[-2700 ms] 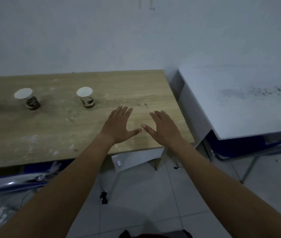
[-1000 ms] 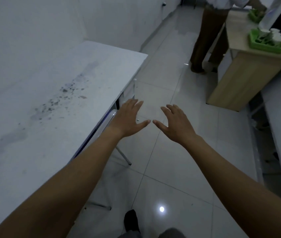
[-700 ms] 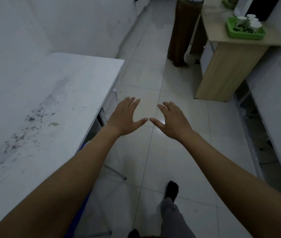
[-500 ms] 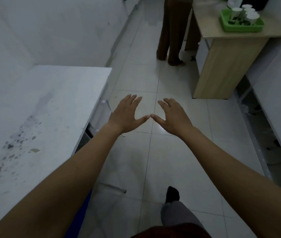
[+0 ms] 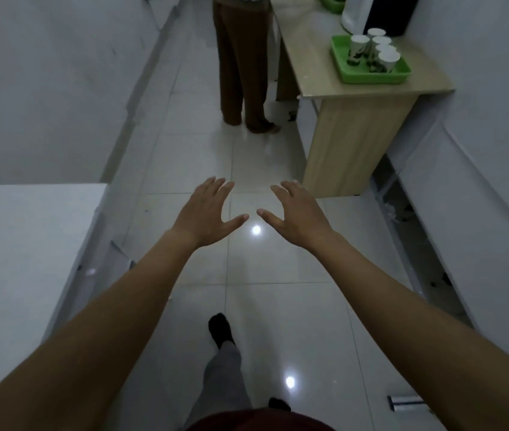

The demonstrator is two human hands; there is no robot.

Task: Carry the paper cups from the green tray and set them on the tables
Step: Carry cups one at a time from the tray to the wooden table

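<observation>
Both arms reach forward over the glossy white tiled floor. The bare left hand and the bare right hand hold nothing, palms down, fingers spread loosely and thumbs pointing toward each other without touching. Below them one foot in a dark shoe is set forward on the tiles (the tiles shine, so a slip while walking seems possible).

At 9 o'clock stands a white table, and its corner lies close to the walking path, so a hip could hit it. At 12 o'clock another person in brown trousers stands just beside the light wooden table and narrows the passage. At 1 o'clock, well apart from the hands, the green plastic tray rests on this table with white paper cups packed close together, so I judge that taking one carelessly could knock over the others.
</observation>
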